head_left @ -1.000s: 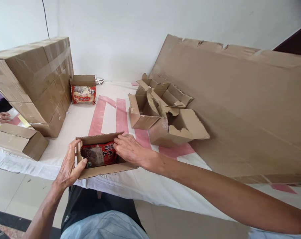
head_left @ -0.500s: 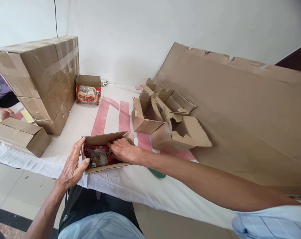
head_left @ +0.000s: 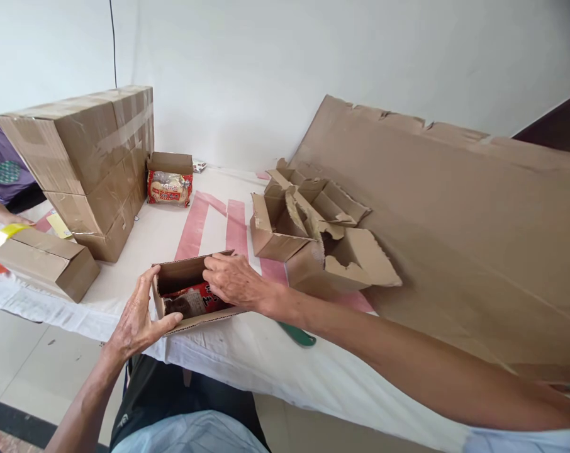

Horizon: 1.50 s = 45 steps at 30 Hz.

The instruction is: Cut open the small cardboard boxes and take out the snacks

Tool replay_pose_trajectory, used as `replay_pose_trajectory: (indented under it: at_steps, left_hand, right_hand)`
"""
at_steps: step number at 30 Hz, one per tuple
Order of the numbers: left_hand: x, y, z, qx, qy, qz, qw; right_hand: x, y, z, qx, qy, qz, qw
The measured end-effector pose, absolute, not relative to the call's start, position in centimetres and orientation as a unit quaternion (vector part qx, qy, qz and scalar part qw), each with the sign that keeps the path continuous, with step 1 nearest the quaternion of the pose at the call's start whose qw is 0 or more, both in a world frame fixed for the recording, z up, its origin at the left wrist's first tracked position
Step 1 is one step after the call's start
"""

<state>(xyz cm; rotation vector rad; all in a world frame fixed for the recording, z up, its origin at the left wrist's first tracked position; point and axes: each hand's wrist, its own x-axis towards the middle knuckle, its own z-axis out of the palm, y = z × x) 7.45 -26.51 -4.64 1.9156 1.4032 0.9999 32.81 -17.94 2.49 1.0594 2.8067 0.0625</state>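
In front of me at the table's near edge is an open cardboard box. A red, printed, clear-windowed food packet lies inside it. My left hand grips the box's left end, the thumb over the near rim and the fingers at the far corner. Over the packet's right part, inside the opening, my right hand has its fingers curled together. Their tips are hidden, so I cannot tell whether they pinch the packet. A green-handled tool lies partly under my right forearm.
Taped cartons are stacked at the left, with a closed box before them. Behind stands another packet against a small box. Torn open boxes and a large cardboard sheet occupy the right. A co-worker's arm shows far left.
My right hand has risen a little from deep in the box, fingers still curled. My left hand keeps its hold. Far left, a yellow item has come over the closed box.
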Motion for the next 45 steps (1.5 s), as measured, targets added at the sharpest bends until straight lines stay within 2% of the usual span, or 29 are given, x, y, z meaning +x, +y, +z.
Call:
replay_pose_trajectory:
  at_steps: [4,8,12,15,19,22,25,29,30,31,32,35,39,45]
  left_hand:
    - [7.4,-26.0,-4.3,0.711,0.537,0.368,0.265]
    - [7.6,-25.5,-4.2,0.737,0.522,0.355,0.241]
    - [6.4,-24.5,-3.9,0.760,0.524,0.325,0.207]
    - [5.1,-23.1,-1.4,0.754,0.529,0.348,0.172]
    - [5.4,-20.5,4.4,0.740,0.505,0.419,0.146]
    - [7.1,-18.3,7.3,0.763,0.459,0.365,0.271]
    - [8.5,-16.4,7.7,0.742,0.420,0.337,0.400]
    - [8.6,-14.8,6.3,0.639,0.431,0.476,0.423]
    - [8.5,-14.4,6.0,0.609,0.428,0.514,0.427]
    - [8.4,-14.0,5.6,0.583,0.423,0.543,0.432]
    - [8.4,-13.6,5.2,0.563,0.418,0.562,0.439]
    - [8.8,-12.0,4.2,0.540,0.406,0.579,0.456]
    - [8.8,-9.9,3.2,0.554,0.399,0.541,0.490]
    - [7.4,-7.2,2.6,0.582,0.419,0.452,0.531]
  right_hand:
    - [35.1,-18.3,5.3,0.312,0.939,-0.059,-0.133]
    - [37.4,-17.5,9.1,0.363,0.886,-0.191,-0.216]
    - [39.2,-15.6,13.1,0.349,0.853,-0.268,-0.282]
    - [39.6,-14.0,15.5,0.323,0.848,-0.295,-0.298]
    - [37.9,-12.0,17.6,0.283,0.877,-0.301,-0.246]
    - [35.3,-10.7,18.7,0.252,0.897,-0.295,-0.212]
    - [33.9,-9.5,19.3,0.256,0.892,-0.277,-0.250]
    - [34.9,-7.9,17.1,0.312,0.795,-0.195,-0.482]
    - [35.4,-7.5,15.8,0.326,0.756,-0.195,-0.533]
    - [35.7,-7.1,14.2,0.337,0.733,-0.236,-0.542]
    - [35.8,-6.8,12.5,0.342,0.711,-0.298,-0.538]
    - [35.0,-6.4,7.4,0.292,0.693,-0.508,-0.421]
    - [32.7,-6.2,3.4,0.272,0.686,-0.550,-0.390]
    - [32.2,-3.5,1.5,0.290,0.649,-0.581,-0.397]
